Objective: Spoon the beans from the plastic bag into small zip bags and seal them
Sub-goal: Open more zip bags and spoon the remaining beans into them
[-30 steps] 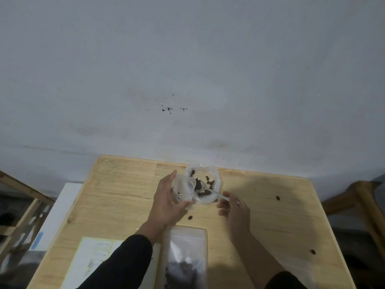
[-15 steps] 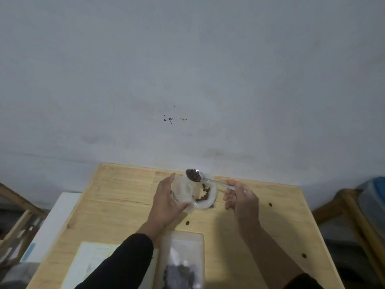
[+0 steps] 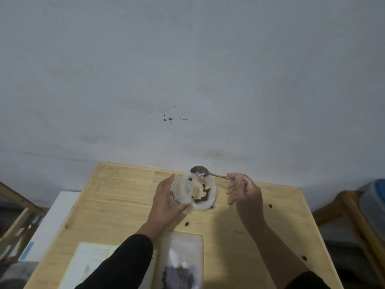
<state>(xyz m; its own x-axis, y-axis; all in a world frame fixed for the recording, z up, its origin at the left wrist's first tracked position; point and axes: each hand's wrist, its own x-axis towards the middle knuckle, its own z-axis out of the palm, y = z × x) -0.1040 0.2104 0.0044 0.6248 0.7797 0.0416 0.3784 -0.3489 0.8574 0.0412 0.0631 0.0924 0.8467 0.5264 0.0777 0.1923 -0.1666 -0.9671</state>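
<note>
My left hand [image 3: 166,203] grips the left side of a translucent plastic bag [image 3: 208,202] that stands open on the wooden table [image 3: 116,195]. A few dark beans [image 3: 205,193] lie inside it. My right hand [image 3: 243,190] pinches the handle of a metal spoon [image 3: 200,172]. Its bowl hovers over the bag's far rim and shows bare metal. A flat clear zip bag [image 3: 181,257] with a heap of beans at its near end lies on the table between my forearms.
Loose beans [image 3: 187,224] are scattered on the table, two more towards the right edge. A printed sheet [image 3: 91,261] lies at the near left. A white box [image 3: 52,222] stands left of the table, a wooden frame [image 3: 350,215] right. A wall is directly behind.
The spoon came up out of the bag loaded with beans, then rose to the far rim; its bowl now looks bare. My left hand kept its hold on the bag.
</note>
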